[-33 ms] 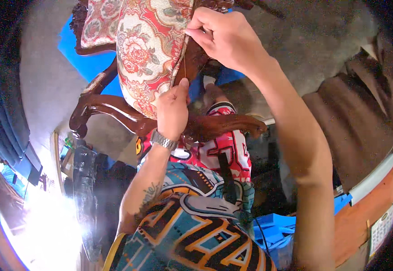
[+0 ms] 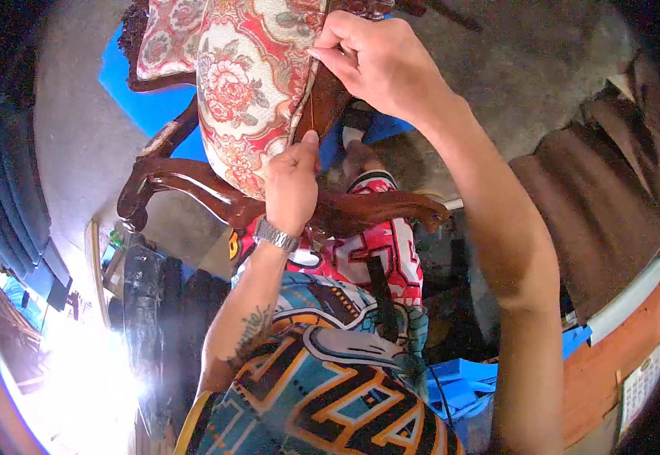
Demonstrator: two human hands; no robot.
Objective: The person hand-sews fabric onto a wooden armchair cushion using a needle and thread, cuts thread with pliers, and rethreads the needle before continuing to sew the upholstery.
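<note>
A carved dark-brown wooden chair (image 2: 186, 178) with a padded floral panel (image 2: 227, 83) lies tilted before me, its frame over my lap. At the panel's right edge, my left hand (image 2: 292, 182) is closed, with the thumb pressed by the seam near the lower corner. A thin tan thread (image 2: 312, 110) runs up from this thumb along the edge. Higher up, my right hand (image 2: 387, 64) pinches at the same edge, thumb against finger, where the thread's upper part lies. The tips of my left fingers are hidden behind the hand.
A second floral panel (image 2: 169, 38) sits at the chair's far left. Blue sheet (image 2: 136, 95) lies on the floor beneath. Brown fabric (image 2: 587, 174) drapes over an orange-brown board (image 2: 610, 356) on the right. Dark blue folded cloth (image 2: 11, 189) hangs at left, above a bright light.
</note>
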